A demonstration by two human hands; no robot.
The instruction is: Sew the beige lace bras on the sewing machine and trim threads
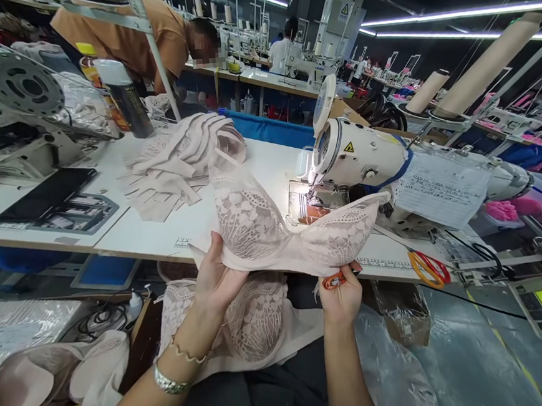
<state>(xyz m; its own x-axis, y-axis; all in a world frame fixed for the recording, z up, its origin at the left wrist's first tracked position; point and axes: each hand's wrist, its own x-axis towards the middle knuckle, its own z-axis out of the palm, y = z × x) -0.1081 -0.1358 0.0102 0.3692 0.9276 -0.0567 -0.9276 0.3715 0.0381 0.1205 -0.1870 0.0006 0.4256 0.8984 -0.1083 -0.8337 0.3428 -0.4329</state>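
Note:
I hold a pale pink lace bra (273, 231) up in front of the sewing machine (366, 158). My left hand (216, 279) grips its lower left edge, thumb on top. My right hand (340, 294) pinches the lower right edge and also holds small orange thread snips (334, 280). The bra's cups face me, and one strap trails up toward a pile of pink fabric pieces (181, 163) on the white table (170, 233). More lace pieces (256, 320) lie on my lap.
Orange-handled scissors (429, 267) lie on the table's right side. A paper sheet (439, 193) is taped on the machine. A black phone (45, 192) lies at left near another machine (15, 117). A person in a brown shirt (136, 35) bends over behind.

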